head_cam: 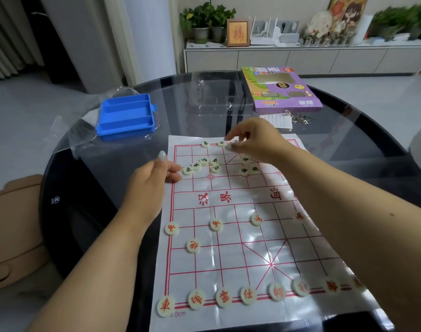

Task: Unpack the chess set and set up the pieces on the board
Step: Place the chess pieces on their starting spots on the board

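Note:
A white paper chess board with red lines lies on the dark glass table. Red-lettered round pieces stand in a row along its near edge, with more in the rows above. Black-lettered pieces lie in a loose cluster at the far left of the board. My right hand reaches over the far edge, its fingertips pinching a black piece beside another black piece on the back line. My left hand rests at the board's left edge, fingers loosely curled, touching a black piece.
A blue plastic tray sits on clear wrapping at the far left. A clear plastic insert, the purple game box, a paper slip and metal rings lie beyond the board. A tan chair stands left of the table.

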### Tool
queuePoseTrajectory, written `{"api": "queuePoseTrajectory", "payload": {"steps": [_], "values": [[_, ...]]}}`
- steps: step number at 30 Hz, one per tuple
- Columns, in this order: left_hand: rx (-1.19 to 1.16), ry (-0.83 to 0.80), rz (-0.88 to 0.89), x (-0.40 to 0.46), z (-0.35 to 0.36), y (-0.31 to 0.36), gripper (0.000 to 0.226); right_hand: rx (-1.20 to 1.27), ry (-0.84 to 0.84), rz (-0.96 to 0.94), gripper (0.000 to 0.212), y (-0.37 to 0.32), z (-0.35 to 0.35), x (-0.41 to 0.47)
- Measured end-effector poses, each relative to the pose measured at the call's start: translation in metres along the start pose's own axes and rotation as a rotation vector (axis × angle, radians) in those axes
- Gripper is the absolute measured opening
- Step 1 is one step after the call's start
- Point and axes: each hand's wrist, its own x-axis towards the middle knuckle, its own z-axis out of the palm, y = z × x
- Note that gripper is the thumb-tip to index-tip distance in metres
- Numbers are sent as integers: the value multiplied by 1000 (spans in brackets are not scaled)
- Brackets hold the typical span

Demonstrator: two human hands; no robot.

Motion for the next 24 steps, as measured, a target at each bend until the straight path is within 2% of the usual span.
{"api": "queuePoseTrajectory", "payload": {"steps": [5, 17, 24], "values": [[-2, 4, 7, -1, 1, 1, 53, -78, -155, -6, 26, -23, 26, 7], [-14, -9, -9, 0, -1, 2, 50, -212, -228, 62, 27, -35, 45, 20], [-12, -18, -12, 0, -1, 3, 50, -167, -97, 44, 21, -36, 45, 37]]}}
